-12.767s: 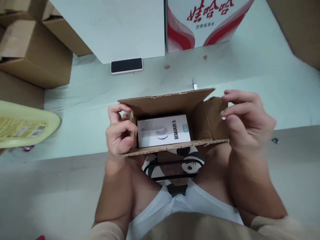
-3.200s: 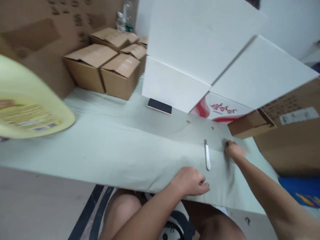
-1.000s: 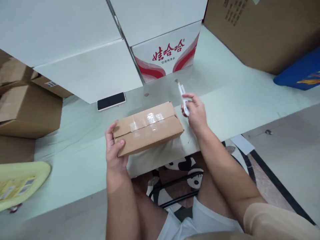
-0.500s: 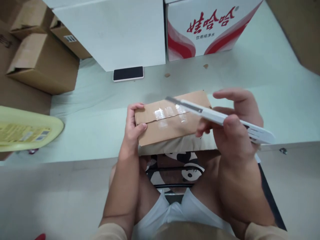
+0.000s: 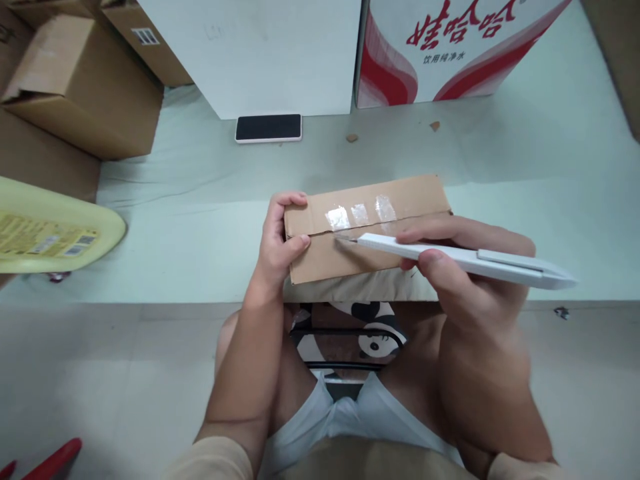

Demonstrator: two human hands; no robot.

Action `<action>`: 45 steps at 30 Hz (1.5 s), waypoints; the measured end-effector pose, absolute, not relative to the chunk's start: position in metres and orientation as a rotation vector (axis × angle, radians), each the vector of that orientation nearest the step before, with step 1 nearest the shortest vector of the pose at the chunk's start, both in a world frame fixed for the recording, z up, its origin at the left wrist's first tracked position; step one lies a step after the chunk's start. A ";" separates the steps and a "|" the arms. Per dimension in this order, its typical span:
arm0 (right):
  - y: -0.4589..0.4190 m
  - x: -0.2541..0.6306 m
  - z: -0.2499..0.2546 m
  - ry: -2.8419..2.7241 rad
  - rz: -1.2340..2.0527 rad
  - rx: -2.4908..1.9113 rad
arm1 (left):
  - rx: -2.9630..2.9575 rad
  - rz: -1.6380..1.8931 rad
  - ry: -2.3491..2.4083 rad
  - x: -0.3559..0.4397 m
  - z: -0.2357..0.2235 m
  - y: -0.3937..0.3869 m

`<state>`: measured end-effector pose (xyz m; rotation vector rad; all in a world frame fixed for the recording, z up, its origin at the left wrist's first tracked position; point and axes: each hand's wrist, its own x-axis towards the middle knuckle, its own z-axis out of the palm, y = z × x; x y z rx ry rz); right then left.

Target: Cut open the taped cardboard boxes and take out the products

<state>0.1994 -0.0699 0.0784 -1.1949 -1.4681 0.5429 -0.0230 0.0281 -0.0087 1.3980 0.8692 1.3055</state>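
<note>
A small brown cardboard box (image 5: 320,257), sealed with clear tape along its top seam, rests at the near edge of the pale green table (image 5: 200,200). My left hand (image 5: 280,243) is closed round the box's left end. My right hand (image 5: 465,273) is closed on a white utility knife (image 5: 460,257). The knife lies almost level, and its blade tip touches the taped seam near the box's left end.
A black phone (image 5: 269,127) lies flat farther back on the table. Behind it stand a white box (image 5: 260,53) and a red-and-white carton (image 5: 450,47). Brown cardboard boxes (image 5: 80,87) are stacked at the left, with a pale yellow container (image 5: 50,233) below them.
The knife has come down from above the box, and its blade tip is now on the taped seam. My left hand still holds the box's left end.
</note>
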 end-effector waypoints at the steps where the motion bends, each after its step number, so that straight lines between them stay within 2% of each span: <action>1: -0.070 0.199 0.079 -1.491 0.521 -1.210 | 1.391 1.303 0.864 -0.023 -0.009 0.028; 6: -0.068 0.196 0.081 -1.596 0.415 -1.255 | 1.444 1.312 0.842 -0.024 -0.010 0.028; 12: -0.070 0.193 0.078 -1.513 0.413 -1.250 | 1.494 1.330 0.832 -0.025 -0.012 0.028; 23: -0.076 0.208 0.080 -1.374 0.217 -1.291 | 1.360 1.327 0.811 -0.021 -0.005 0.027; 34: -0.065 0.234 0.067 -1.338 0.368 -1.182 | 1.338 1.349 0.857 -0.019 -0.003 0.025; 45: -0.054 0.241 0.059 -1.117 0.253 -1.247 | 1.309 1.324 0.887 -0.020 -0.001 0.025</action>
